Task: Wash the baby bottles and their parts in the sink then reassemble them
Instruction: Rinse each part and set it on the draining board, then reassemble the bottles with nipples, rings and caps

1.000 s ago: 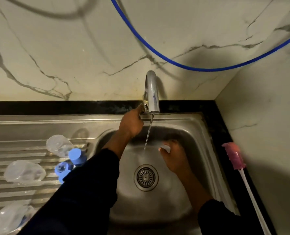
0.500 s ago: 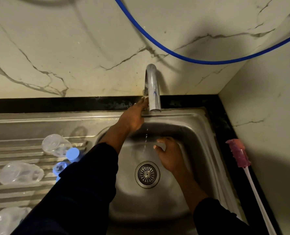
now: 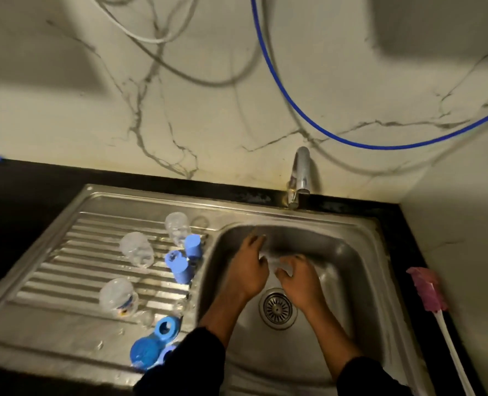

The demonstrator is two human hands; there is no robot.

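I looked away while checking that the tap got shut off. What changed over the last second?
The left hand left the tap handle and came down into the sink, meeting the right hand at the small pale part it holds. The water stream has stopped. The bottles, blue caps and pink brush lie as before.

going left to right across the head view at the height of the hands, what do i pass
clear bottle on the draining board → blue caps by the basin edge → left hand → right hand → pink brush on the counter
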